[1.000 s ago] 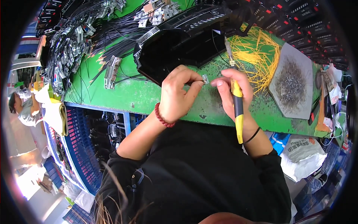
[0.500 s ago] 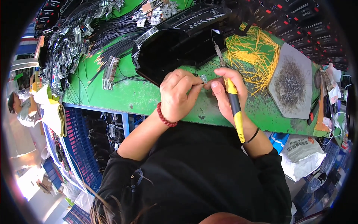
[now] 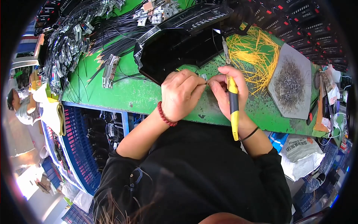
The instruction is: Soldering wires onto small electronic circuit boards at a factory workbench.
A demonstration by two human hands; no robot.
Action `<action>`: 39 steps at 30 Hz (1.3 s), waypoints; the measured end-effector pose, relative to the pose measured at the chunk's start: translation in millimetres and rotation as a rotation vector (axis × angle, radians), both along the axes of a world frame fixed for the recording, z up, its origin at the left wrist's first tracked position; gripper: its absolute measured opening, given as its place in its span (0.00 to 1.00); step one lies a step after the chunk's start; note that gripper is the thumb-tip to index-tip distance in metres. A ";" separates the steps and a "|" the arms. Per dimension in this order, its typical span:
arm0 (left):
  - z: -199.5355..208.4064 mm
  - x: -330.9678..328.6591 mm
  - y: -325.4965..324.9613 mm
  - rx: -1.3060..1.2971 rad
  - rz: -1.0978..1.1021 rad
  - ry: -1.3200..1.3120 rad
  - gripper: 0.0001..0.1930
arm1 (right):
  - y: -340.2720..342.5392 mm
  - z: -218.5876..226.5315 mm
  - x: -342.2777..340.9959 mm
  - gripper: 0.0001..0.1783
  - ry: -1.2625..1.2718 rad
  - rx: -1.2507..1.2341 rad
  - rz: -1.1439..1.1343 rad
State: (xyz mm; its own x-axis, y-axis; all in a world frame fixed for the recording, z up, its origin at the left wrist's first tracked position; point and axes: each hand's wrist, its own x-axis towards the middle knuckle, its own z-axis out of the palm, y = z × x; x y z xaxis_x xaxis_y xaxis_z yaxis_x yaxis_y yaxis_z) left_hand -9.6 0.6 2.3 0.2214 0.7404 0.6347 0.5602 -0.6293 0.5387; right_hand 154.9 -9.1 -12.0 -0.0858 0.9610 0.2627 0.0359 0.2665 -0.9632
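My left hand point(image 3: 178, 91) is closed in a pinch on the thin end of a wire point(image 3: 206, 83), above the green bench near its front edge. Most of that wire is hidden by the fingers. My right hand point(image 3: 235, 87) holds a yellow and black soldering iron point(image 3: 234, 102), its metal tip pointing away from me. The right thumb and forefinger meet at the same wire end, close to the left fingertips. Just beyond my hands lies a black plastic shell point(image 3: 164, 54), hollow side up. A small silvery piece shows beside the left fingertips, too small to name.
Yellow wires point(image 3: 250, 54) are spread right of the shell. A grey board point(image 3: 276, 89) with dark specks lies farther right. Black wires point(image 3: 119, 31) and silvery parts point(image 3: 71, 48) pile up at the far left; one silvery strip point(image 3: 110, 71) sits alone. Black shells are stacked back right.
My right thumb and forefinger have come up to the wire end beside my left fingertips. The soldering iron now stands straighter, its tip swung right and its handle end left.
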 end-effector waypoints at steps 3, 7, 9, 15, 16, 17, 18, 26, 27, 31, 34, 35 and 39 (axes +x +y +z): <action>2.7 -1.9 -1.4 -0.024 0.007 0.019 0.09 | 2.7 0.3 0.1 0.23 -0.043 0.103 0.011; -0.3 -2.6 0.1 -0.031 0.012 0.023 0.08 | 2.9 2.3 -4.0 0.21 0.026 0.096 0.005; 0.8 -2.6 -1.8 -0.067 0.007 0.021 0.08 | 2.4 -1.0 -4.1 0.21 0.009 0.132 -0.012; 16.0 -5.8 -2.5 -0.291 -0.040 0.018 0.05 | 8.6 -2.3 4.9 0.21 -0.094 0.104 0.101; 17.2 -5.6 -3.3 -0.369 -0.054 0.013 0.04 | 8.7 1.3 2.3 0.22 -0.082 0.109 0.053; 17.7 -5.6 -3.1 -0.373 -0.056 0.011 0.04 | 9.4 2.2 1.8 0.22 -0.084 0.105 0.052; 17.6 -5.5 -2.4 -0.403 -0.054 0.029 0.04 | 11.1 2.1 1.6 0.21 -0.110 0.155 0.074; 21.0 -3.9 -5.8 -0.467 -0.066 0.070 0.02 | 19.3 9.0 11.5 0.19 -0.218 0.297 0.225; 20.7 -4.2 -5.9 -0.467 -0.068 0.068 0.03 | 19.6 10.2 12.1 0.19 -0.220 0.295 0.227; 21.6 -2.1 -5.3 -0.413 -0.008 0.081 0.04 | 26.1 12.1 19.7 0.19 -0.445 0.460 0.062; 18.1 -1.5 -4.0 -0.319 0.063 0.108 0.04 | 27.7 12.4 20.0 0.20 -0.579 0.500 -0.017; 16.2 -1.3 -3.4 -0.321 0.059 0.106 0.04 | 26.9 15.1 17.9 0.20 -0.587 0.475 0.017; 7.6 0.4 -2.1 -0.272 0.133 0.170 0.05 | 30.9 8.8 10.8 0.19 -0.691 0.441 0.103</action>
State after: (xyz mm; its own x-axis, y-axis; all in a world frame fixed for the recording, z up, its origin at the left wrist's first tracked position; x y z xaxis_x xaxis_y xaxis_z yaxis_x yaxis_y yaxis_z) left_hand -9.2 -1.5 9.9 0.1973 0.9067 0.3727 0.7240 -0.3912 0.5682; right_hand 165.7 21.8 -3.2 -0.4484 0.7604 0.4699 0.5367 0.6494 -0.5387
